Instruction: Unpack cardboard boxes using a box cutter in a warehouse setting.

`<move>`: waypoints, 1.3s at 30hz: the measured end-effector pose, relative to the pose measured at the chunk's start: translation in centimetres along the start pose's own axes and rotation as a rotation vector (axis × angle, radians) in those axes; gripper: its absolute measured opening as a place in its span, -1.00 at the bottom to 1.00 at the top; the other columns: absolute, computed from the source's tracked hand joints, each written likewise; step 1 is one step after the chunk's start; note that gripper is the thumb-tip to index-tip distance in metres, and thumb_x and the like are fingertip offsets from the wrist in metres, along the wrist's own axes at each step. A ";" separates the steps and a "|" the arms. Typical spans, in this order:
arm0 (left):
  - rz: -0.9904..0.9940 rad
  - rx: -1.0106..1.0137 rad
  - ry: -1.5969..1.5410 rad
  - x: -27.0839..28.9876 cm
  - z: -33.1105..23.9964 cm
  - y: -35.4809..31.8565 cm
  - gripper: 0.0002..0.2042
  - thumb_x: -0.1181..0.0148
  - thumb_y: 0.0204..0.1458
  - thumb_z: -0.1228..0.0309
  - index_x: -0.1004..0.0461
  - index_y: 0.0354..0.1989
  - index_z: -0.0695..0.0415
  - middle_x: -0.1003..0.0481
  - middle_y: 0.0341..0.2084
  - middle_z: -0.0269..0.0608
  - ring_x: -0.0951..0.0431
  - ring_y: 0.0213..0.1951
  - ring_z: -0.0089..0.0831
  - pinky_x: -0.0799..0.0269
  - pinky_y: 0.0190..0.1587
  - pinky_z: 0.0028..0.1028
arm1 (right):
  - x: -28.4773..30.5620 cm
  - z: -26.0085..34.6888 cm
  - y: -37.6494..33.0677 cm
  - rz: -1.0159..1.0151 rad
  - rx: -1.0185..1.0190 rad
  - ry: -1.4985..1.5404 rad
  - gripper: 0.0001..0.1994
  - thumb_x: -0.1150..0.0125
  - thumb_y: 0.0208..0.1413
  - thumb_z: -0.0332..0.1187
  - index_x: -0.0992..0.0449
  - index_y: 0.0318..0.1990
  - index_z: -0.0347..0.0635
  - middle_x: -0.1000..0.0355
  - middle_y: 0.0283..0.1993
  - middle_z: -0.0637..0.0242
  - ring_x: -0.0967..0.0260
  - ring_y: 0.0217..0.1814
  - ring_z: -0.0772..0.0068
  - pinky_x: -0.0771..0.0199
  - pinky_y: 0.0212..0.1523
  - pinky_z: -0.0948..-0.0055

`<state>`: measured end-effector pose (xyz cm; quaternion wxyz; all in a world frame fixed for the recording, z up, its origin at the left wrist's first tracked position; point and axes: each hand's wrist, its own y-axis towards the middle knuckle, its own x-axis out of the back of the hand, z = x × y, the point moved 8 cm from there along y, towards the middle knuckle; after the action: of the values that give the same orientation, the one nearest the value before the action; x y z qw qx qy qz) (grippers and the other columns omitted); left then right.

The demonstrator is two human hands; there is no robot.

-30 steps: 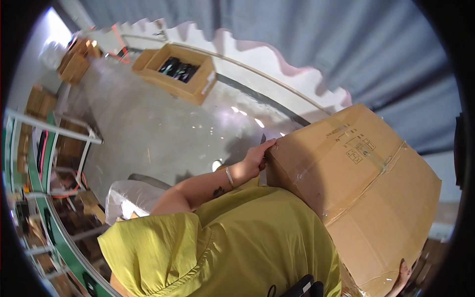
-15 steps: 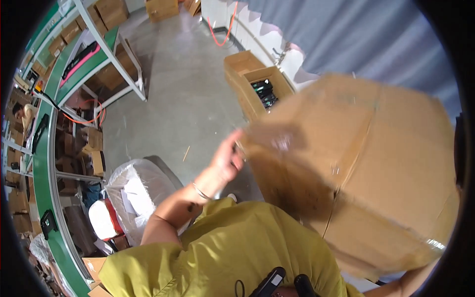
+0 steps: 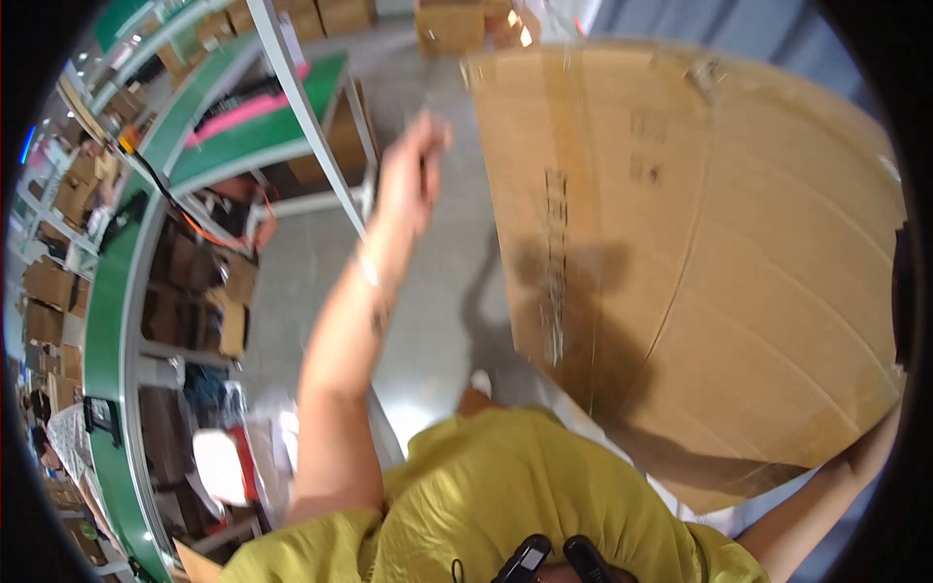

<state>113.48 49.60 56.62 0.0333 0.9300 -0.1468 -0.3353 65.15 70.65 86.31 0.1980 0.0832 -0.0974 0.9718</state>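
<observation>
A large brown cardboard box (image 3: 777,243), with tape strips and worn printing, fills the right side, its broad face tilted toward me. My left hand (image 3: 413,175) is raised to the left of the box, apart from its edge. Its fingers are partly bent, somewhat blurred, and nothing shows in them. From the lower right my right forearm (image 3: 826,505) reaches up to the box's lower right edge. The right hand itself is hidden at that edge, so its grip does not show.
At left runs a long green-topped bench (image 3: 107,340) with a metal frame and boxes beneath. A white upright post (image 3: 306,117) stands near my left hand. Beside my left elbow is a white-and-red object (image 3: 222,466) by clear plastic. Another cardboard box (image 3: 450,27) sits at the far end.
My left hand has come off the box's left edge and moved up and forward. The box has tilted up, turning a broad face toward me. The view has shifted left.
</observation>
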 end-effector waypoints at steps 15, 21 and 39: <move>-0.575 0.851 -0.549 42.8 24.8 2.5 -0.89 0.09 0.07 0.41 -0.30 -0.33 0.18 -0.39 -0.58 -0.26 -0.08 -0.75 -0.66 -0.02 -0.74 -0.69 | -37.6 -9.7 30.4 0.034 0.219 0.366 -0.88 -0.10 -0.14 -0.37 -0.40 -0.58 -0.20 -0.38 -0.59 0.32 -0.35 -0.60 0.48 -0.45 -0.50 0.55; -0.358 0.764 -0.244 49.0 23.5 19.5 -0.74 0.18 0.12 0.19 -0.29 -0.48 0.08 -0.33 -0.63 -0.32 -0.36 -0.57 -0.58 -0.27 -0.62 -0.64 | -46.6 -11.9 35.7 0.146 0.220 0.351 -0.84 0.00 -0.06 -0.36 -0.42 -0.46 -0.27 -0.43 -0.50 0.27 -0.38 -0.53 0.46 -0.43 -0.48 0.53; -0.688 0.435 -0.669 53.8 23.6 70.5 -0.70 0.21 0.13 0.21 -0.21 -0.53 0.17 -0.28 -0.16 0.13 -0.34 -0.10 0.01 -0.34 -0.05 -0.04 | -68.8 13.0 88.3 0.440 0.491 0.172 -0.75 -0.01 -0.03 -0.38 -0.35 -0.25 -0.42 -0.41 -0.36 0.15 -0.42 -0.43 0.43 -0.50 -0.37 0.57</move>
<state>120.29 -32.74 16.65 -0.3210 0.7520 0.0981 -0.5673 93.82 -37.28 71.29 -0.0347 0.0232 0.1411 0.9891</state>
